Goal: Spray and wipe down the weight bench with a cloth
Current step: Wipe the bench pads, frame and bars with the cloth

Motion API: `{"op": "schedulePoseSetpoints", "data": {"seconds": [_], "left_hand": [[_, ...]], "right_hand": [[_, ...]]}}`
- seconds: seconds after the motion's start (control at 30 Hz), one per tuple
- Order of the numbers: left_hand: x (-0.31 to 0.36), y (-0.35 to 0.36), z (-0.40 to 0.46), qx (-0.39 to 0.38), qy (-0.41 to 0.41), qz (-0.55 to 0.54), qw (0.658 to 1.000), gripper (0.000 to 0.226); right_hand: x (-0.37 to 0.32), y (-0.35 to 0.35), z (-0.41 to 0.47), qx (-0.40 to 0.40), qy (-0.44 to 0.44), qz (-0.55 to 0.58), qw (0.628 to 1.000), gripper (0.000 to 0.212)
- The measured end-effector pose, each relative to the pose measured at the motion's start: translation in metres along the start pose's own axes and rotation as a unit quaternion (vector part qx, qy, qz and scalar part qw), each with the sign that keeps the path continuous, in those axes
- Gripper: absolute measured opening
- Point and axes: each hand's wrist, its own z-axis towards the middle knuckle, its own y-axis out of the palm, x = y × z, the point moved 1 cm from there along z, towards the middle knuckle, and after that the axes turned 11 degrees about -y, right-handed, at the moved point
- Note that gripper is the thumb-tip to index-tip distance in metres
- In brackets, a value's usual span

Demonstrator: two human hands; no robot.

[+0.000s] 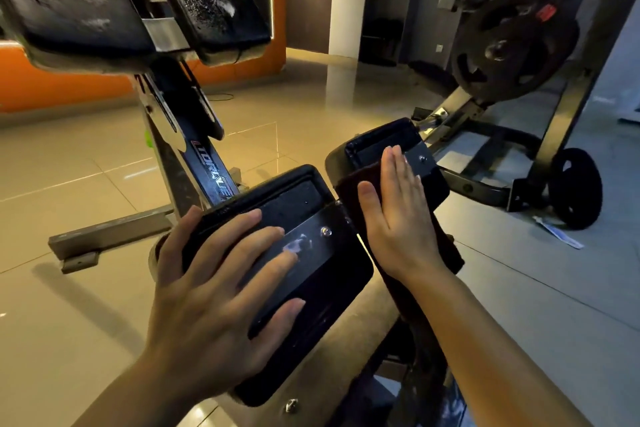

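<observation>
Dark red, the cloth (353, 184) is lying on the right pad (388, 146) of the weight bench, and we are pressing it flat with the right hand (394, 215), fingers straight. We are resting the left hand (214, 288) on the left pad (294, 198), fingers spread and holding nothing.

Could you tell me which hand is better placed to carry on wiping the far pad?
The right hand: its straight fingers already press the dark cloth flat against the far pad. The left hand has no cloth and rests spread on the near pad, seemingly steadying it.
</observation>
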Motion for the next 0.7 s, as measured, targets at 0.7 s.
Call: {"op": "schedulePoseSetpoints", "data": {"seconds": [0.7], "left_hand": [[0.033,0.008,-0.004,-0.035,-0.007,0.060,0.998,0.042]], "right_hand": [[0.000,-0.006,0.013,-0.015,0.040,0.043,0.998,0.067]]}}
